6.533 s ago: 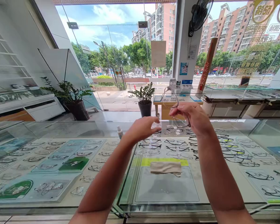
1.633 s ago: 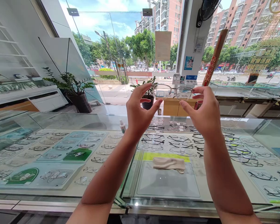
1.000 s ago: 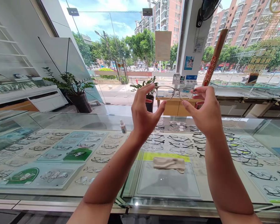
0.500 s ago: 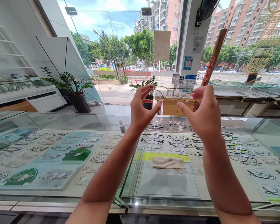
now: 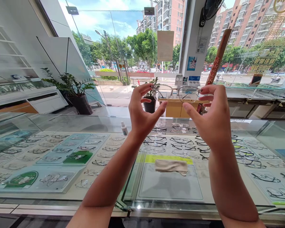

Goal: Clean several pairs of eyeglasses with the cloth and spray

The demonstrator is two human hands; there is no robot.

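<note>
A pair of thin-rimmed eyeglasses (image 5: 175,89) is held up in front of me, above the glass counter. My left hand (image 5: 143,109) grips its left end near the hinge with the fingers, the thumb pointing up below the left lens. At the right end, my right hand (image 5: 212,110) holds the frame the same way, its thumb under the right lens. The temples are partly seen through the lenses. Below the hands, a folded beige cloth (image 5: 171,166) lies on the countertop.
The glass display counter (image 5: 171,190) holds rows of eyeglasses. A small white spray bottle (image 5: 124,129) stands on it to the left. Beyond are potted plants (image 5: 79,103), a wooden cabinet (image 5: 173,109) and a large window. A red-patterned wooden stick (image 5: 216,63) leans behind my right hand.
The eyeglasses have come slightly closer and look larger. My hands have spread a little further apart, the left going left and the right going right. The cloth and bottle stay put.
</note>
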